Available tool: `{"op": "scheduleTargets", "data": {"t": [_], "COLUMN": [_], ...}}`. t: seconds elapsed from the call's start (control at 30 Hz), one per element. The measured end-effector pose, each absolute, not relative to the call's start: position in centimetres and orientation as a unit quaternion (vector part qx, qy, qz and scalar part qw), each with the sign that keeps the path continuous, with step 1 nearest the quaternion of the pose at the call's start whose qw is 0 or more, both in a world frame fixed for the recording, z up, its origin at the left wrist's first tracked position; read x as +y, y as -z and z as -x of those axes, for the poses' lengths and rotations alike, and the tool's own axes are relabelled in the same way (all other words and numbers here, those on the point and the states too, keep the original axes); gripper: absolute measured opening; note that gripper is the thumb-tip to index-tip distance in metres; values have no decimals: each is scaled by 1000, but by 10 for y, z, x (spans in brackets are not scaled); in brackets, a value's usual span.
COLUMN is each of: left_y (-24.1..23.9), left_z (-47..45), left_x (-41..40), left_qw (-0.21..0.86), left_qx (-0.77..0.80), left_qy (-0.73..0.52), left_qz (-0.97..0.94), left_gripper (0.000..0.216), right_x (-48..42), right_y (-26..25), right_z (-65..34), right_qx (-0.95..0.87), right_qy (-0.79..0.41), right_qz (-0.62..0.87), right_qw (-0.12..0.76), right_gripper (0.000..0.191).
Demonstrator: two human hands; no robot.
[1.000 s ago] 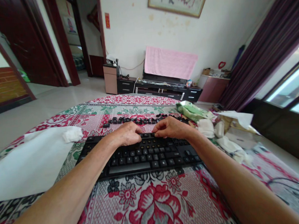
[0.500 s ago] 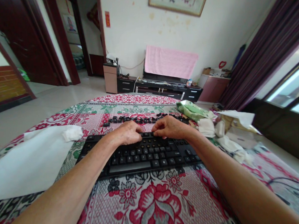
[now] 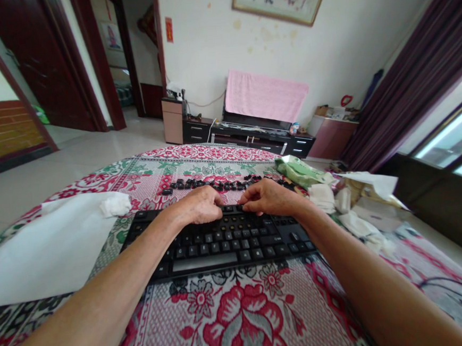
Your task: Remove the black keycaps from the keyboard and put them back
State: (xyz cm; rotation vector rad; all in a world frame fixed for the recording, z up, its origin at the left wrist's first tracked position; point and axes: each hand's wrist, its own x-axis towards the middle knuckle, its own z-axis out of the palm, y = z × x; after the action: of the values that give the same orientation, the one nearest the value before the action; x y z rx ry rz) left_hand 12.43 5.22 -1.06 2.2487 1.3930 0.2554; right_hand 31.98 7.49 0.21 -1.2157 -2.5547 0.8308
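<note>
Your left hand [image 3: 206, 204] and right hand [image 3: 268, 196], fingers narrowed, touch the far edge of the computer keyboard [image 3: 224, 245] on the worktop [image 3: 242, 321]; whether they grip anything, I can't tell. Loose keycaps [image 3: 232, 185] lie beyond.

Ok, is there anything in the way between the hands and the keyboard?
Nothing I can see. The left hand and right hand are right at the far edge of the black keyboard. The loose black keycaps lie beyond it.
</note>
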Motion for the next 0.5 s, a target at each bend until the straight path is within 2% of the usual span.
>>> {"op": "scheduleTargets", "data": {"t": [0.23, 0.5], "left_y": [14, 13], "left_z": [-123, -125], "left_x": [55, 52], "left_qw": [284, 310], "left_qx": [527, 545], "left_qy": [-117, -100], "left_qz": [-792, -773], "left_gripper": [30, 29], "right_x": [67, 66], "right_y": [-6, -8], "right_z": [-315, -315], "right_qx": [-870, -881], "right_qy": [-241, -243], "right_qz": [414, 395], "right_qw": [114, 89], "right_gripper": [19, 19]}}
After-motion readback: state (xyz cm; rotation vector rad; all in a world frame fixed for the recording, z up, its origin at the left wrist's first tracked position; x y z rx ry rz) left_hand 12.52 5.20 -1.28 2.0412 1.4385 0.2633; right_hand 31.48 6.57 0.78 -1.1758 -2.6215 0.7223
